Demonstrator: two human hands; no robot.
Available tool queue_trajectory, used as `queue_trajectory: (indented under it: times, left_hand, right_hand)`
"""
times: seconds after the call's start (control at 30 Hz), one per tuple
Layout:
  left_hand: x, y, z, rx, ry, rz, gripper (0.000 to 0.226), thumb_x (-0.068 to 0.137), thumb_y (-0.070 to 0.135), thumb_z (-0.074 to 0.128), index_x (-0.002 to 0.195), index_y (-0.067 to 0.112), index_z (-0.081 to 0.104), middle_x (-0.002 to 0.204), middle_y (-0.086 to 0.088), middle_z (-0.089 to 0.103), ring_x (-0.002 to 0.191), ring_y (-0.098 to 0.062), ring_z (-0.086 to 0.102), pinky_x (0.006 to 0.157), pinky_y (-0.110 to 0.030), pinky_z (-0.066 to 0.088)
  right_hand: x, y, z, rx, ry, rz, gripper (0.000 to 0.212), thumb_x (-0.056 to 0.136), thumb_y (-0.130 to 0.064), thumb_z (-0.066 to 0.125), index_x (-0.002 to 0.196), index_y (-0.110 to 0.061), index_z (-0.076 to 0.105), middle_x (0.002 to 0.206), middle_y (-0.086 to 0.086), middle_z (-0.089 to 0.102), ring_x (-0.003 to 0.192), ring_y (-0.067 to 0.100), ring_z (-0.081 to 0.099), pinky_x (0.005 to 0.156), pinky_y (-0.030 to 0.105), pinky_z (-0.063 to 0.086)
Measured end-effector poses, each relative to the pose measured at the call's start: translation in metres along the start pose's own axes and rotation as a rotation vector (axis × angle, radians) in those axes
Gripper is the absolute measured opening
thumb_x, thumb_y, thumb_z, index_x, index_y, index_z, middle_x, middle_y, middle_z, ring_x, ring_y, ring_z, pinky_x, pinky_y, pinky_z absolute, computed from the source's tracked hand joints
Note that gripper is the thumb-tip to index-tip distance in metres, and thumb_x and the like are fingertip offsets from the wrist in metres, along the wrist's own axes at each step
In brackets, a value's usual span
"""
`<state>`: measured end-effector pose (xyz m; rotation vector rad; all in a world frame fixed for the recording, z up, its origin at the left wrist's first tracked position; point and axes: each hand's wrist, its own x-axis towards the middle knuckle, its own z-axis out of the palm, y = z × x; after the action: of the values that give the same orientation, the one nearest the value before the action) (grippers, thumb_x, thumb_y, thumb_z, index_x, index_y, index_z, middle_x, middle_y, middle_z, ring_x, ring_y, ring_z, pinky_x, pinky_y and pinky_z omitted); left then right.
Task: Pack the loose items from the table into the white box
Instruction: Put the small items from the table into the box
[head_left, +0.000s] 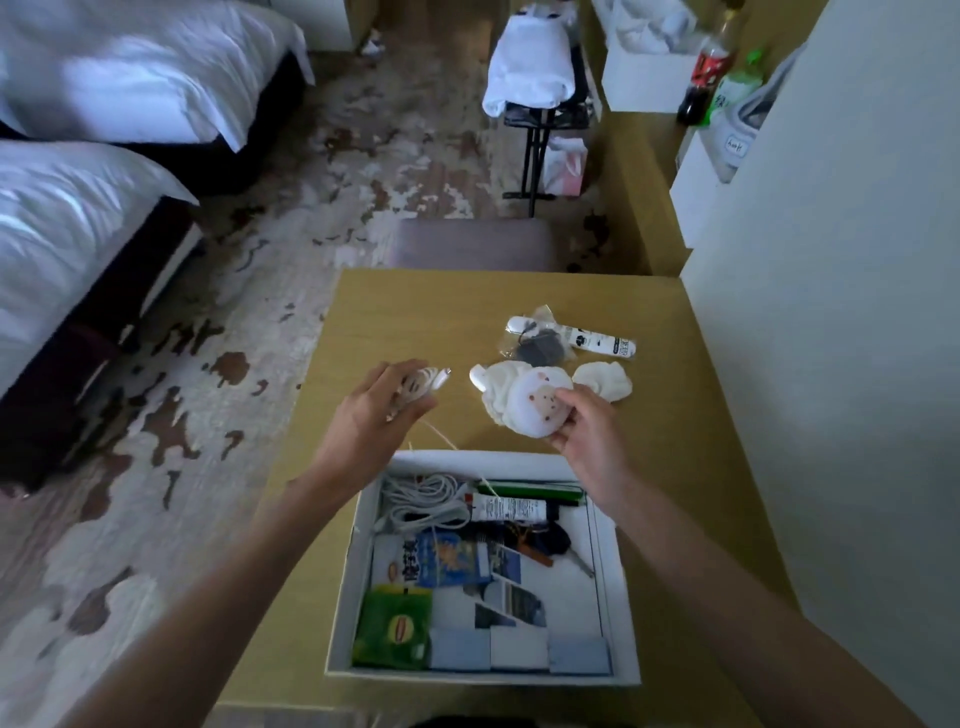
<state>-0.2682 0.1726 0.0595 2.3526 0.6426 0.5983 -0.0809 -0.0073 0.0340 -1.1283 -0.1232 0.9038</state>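
The white box lies open at the table's near edge, holding a coiled white cable, a tube, dark items, a green tea packet and cards. My left hand grips a coiled white cable above the table, just beyond the box. My right hand pinches a round white case with a small bear picture, lifted over a white cloth item. Loose on the table farther back lie another white cloth piece, a clear bag with a dark object and a white tube.
The tan table meets a white wall on the right. A padded stool stands behind it. Two beds fill the left side over patterned carpet. A luggage rack with white cloth and bottles sit far back.
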Motion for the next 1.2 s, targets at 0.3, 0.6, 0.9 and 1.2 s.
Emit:
queue_trajectory:
  times: [0.3, 0.6, 0.9, 1.2]
  left_hand:
    - [-0.092, 0.003, 0.036, 0.17, -0.459, 0.05, 0.031, 0.085, 0.033, 0.065, 0.11, 0.026, 0.048, 0.113, 0.001, 0.064, 0.093, -0.014, 0.06, 0.069, -0.027, 0.047]
    - [-0.101, -0.019, 0.071, 0.466, -0.52, 0.172, 0.039, 0.084, 0.034, 0.062, 0.119, 0.023, 0.049, 0.121, 0.0, 0.061, 0.109, -0.02, 0.056, 0.085, -0.037, 0.051]
    - [-0.106, -0.029, 0.077, 0.817, -0.542, 0.343, 0.055, 0.075, 0.013, 0.07, 0.126, 0.013, 0.049, 0.131, -0.009, 0.049, 0.119, -0.026, 0.047, 0.101, -0.041, 0.041]
    - [-0.106, -0.042, 0.059, 0.816, -0.646, 0.505, 0.048, 0.078, 0.011, 0.066, 0.123, 0.015, 0.052, 0.127, -0.008, 0.057, 0.115, -0.027, 0.052, 0.101, -0.043, 0.04]
  right_hand:
    - [-0.041, 0.024, -0.022, -0.45, -0.04, 0.14, 0.015, 0.091, -0.022, 0.062, 0.087, -0.01, 0.055, 0.109, 0.009, 0.063, 0.099, 0.023, 0.066, 0.075, 0.035, 0.058]
    - [-0.082, 0.043, -0.03, -1.04, -0.111, -0.004, 0.01, 0.087, -0.032, 0.063, 0.094, -0.027, 0.06, 0.09, -0.003, 0.068, 0.076, 0.004, 0.063, 0.062, 0.022, 0.05]
    - [-0.093, 0.053, -0.032, -1.289, -0.204, -0.17, 0.019, 0.086, -0.03, 0.066, 0.102, -0.034, 0.056, 0.091, -0.016, 0.062, 0.079, 0.002, 0.062, 0.063, 0.02, 0.051]
    - [-0.097, 0.075, -0.031, -1.709, -0.566, -0.644, 0.018, 0.083, -0.011, 0.065, 0.101, -0.015, 0.066, 0.101, -0.002, 0.063, 0.094, 0.013, 0.052, 0.076, 0.025, 0.045]
